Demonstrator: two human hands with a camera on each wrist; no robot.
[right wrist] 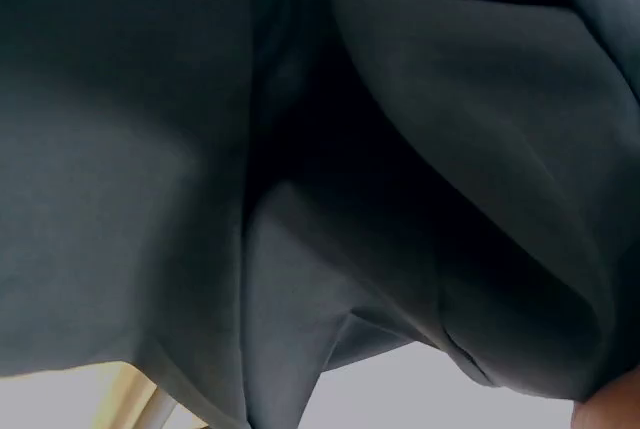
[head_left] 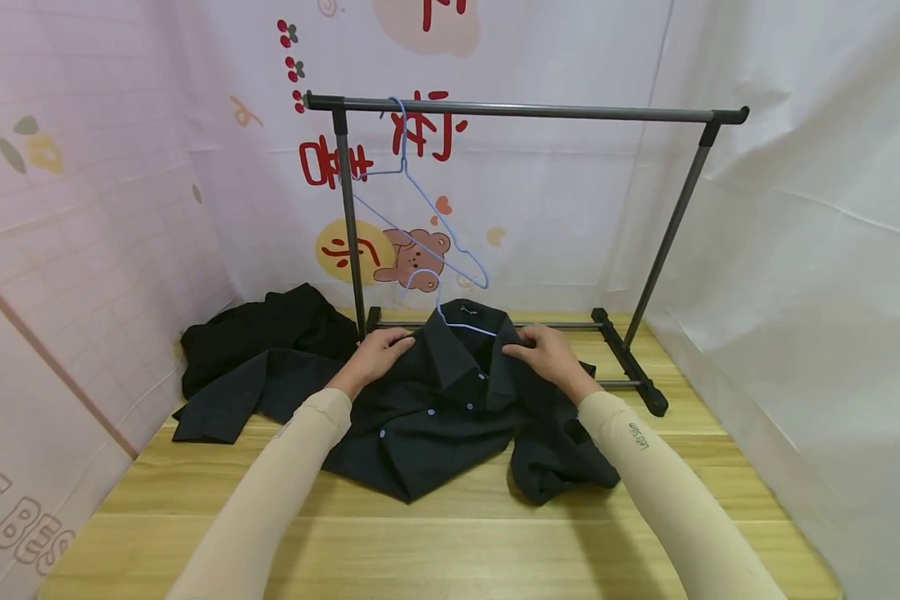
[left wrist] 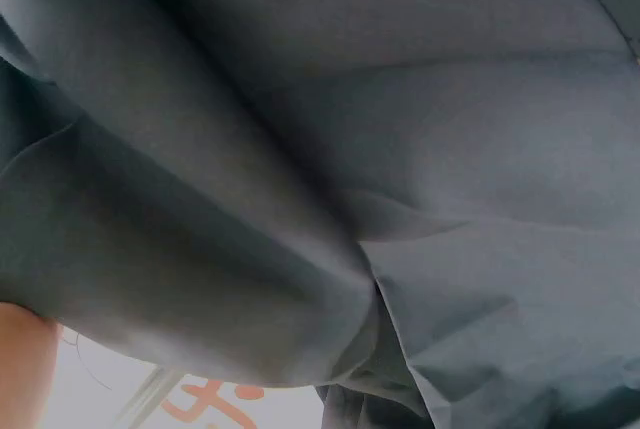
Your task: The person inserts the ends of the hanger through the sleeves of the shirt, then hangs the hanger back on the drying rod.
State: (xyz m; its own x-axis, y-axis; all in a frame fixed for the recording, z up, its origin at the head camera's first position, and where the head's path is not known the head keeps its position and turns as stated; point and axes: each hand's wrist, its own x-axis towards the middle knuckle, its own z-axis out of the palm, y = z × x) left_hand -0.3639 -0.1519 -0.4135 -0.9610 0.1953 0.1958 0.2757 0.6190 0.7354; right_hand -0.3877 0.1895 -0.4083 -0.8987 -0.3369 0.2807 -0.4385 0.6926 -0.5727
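A black button-up shirt (head_left: 435, 433) with small pale buttons hangs from both hands, its lower part spread over the wooden table. Inside its collar sits a light-blue wire hanger (head_left: 471, 328), the hook rising above the neckline and the arms mostly hidden under the cloth. My left hand (head_left: 375, 357) pinches the shirt's shoulder at the left of the collar. At the other shoulder my right hand (head_left: 553, 357) grips the cloth beside the collar. Dark fabric (left wrist: 480, 149) fills the left wrist view, and shirt folds (right wrist: 480, 99) likewise cover most of the right wrist view.
Behind the shirt stands a dark metal clothes rack (head_left: 532, 110). A second light-blue hanger (head_left: 427, 187) hangs at the left of its bar. On the table's left lies a heap of black clothing (head_left: 270, 333). White printed curtains (head_left: 810, 208) enclose the table (head_left: 435, 550).
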